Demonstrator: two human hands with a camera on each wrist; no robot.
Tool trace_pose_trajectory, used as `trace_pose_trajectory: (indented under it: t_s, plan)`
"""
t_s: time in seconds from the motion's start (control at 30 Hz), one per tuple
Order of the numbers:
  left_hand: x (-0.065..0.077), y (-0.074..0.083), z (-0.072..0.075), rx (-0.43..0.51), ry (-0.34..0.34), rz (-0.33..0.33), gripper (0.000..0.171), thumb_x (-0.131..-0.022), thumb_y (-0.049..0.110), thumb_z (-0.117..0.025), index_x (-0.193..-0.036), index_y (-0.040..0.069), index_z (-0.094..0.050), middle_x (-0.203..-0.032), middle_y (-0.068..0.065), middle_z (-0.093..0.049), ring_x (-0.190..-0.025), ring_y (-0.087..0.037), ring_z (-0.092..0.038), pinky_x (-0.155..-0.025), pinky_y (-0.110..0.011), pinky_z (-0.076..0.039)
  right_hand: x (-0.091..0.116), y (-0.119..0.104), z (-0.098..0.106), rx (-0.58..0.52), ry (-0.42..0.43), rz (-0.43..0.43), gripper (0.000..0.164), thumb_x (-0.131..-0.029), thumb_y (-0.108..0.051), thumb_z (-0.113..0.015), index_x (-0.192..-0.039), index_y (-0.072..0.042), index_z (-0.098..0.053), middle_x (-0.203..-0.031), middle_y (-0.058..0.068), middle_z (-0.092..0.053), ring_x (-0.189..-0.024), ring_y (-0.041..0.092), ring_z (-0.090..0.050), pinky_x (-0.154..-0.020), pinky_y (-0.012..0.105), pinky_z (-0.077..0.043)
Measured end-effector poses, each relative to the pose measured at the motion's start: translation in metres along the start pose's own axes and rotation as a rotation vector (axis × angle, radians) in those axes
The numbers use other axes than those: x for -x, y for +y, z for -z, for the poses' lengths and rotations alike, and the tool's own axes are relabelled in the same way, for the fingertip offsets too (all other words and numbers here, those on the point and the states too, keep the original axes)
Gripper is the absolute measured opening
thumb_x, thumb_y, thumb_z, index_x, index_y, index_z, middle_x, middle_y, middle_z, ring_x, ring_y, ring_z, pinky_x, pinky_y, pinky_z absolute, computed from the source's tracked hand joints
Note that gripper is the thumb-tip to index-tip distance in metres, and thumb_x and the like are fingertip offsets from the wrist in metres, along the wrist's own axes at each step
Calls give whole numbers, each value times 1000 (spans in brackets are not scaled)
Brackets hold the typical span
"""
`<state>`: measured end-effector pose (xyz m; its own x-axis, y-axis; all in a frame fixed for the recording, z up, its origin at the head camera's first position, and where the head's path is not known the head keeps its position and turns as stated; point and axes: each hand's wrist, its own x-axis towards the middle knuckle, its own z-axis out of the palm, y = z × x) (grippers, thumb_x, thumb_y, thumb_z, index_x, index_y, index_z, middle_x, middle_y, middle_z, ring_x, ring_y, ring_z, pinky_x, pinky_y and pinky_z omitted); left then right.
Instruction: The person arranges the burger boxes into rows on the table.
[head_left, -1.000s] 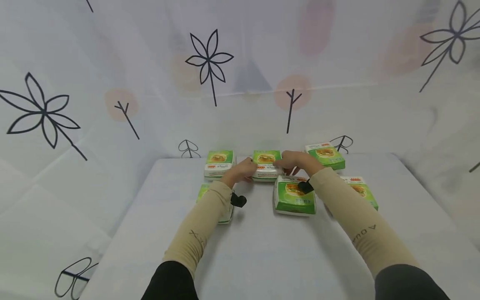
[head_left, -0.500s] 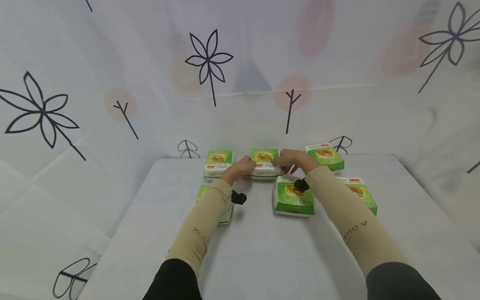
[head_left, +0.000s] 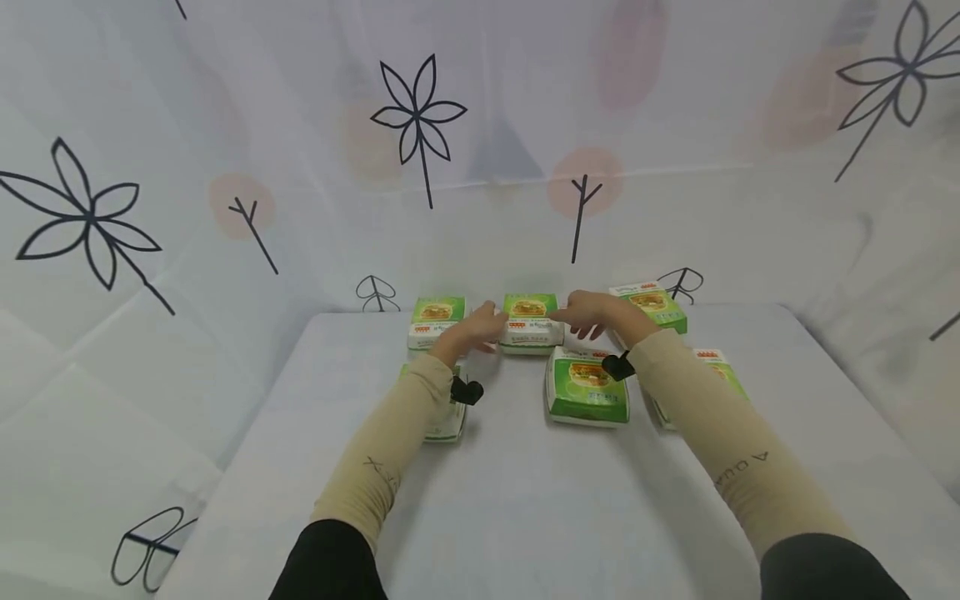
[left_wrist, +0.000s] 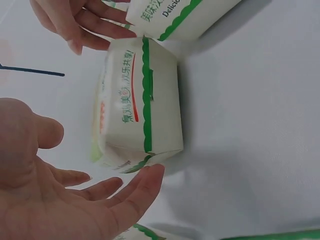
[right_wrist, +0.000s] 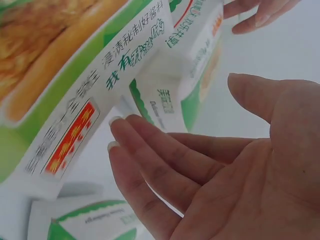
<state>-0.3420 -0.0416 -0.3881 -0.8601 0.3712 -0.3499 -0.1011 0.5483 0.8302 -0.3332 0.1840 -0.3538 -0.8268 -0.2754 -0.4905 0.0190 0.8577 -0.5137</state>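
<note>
A green and white burger box (head_left: 531, 325) stands at the middle of the back row, between my two hands. My left hand (head_left: 474, 327) is at its left side, fingers loosely bent. In the left wrist view its fingertips (left_wrist: 150, 175) are right at the lower corner of that burger box (left_wrist: 162, 100). On the other side is my right hand (head_left: 596, 315), its palm uncovered and its fingers spread in the right wrist view. A second burger box (head_left: 588, 392) lies just in front of the right hand and looms large in the right wrist view.
More burger boxes stand around: one at back left (head_left: 438, 321), another at back right (head_left: 651, 304). Nearer ones at the left (head_left: 448, 425) and right (head_left: 722, 367) are partly hidden by my sleeves. A patterned cloth (head_left: 487, 233) hangs behind the white table (head_left: 555, 517).
The middle back box first shifted slightly back and left between my hands. Since then both hands have loosened and drawn outward, away from its sides.
</note>
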Motion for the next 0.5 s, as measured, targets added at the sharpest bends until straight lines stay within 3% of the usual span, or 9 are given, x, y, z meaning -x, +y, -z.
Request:
trace_pose_trajectory:
  t_s: [0.17, 0.3, 0.4, 0.5]
  plan:
    - [15, 6, 5, -77, -4, 5, 65, -102, 37, -32, -151, 8, 0, -156, -12, -9, -130, -31, -37, -90, -42, -49, 21, 1, 2, 53, 34, 50, 52, -100, -37, -39, -123, 9, -51, -122, 26, -55, -110, 38, -56, -86, 45, -51]
    - [28, 7, 9, -134, 8, -5, 65, -102, 39, -31, -151, 8, 0, -157, -9, -1, -139, -27, -24, -91, -41, -48, 35, 4, 4, 105, 81, 95, 51, -100, -36, -40, -121, 9, -53, -111, 20, -59, -101, 33, -58, -78, 41, -53]
    - [38, 8, 10, -167, 4, -15, 66, -102, 39, -31, -151, 7, -1, -157, -11, -3, -140, -27, -22, -92, -41, -48, 46, 9, 6, 142, 88, 114, 54, -100, -35, -41, -128, 10, -47, -111, 21, -58, -95, 30, -58, -73, 39, -52]
    - [48, 7, 10, -204, 2, -10, 66, -102, 40, -32, -151, 8, -2, -155, -14, -12, -137, -29, -28, -92, -40, -48, 56, 13, 5, 177, 97, 112, 57, -99, -37, -42, -132, 9, -43, -123, 25, -53, -96, 29, -58, -75, 40, -52]
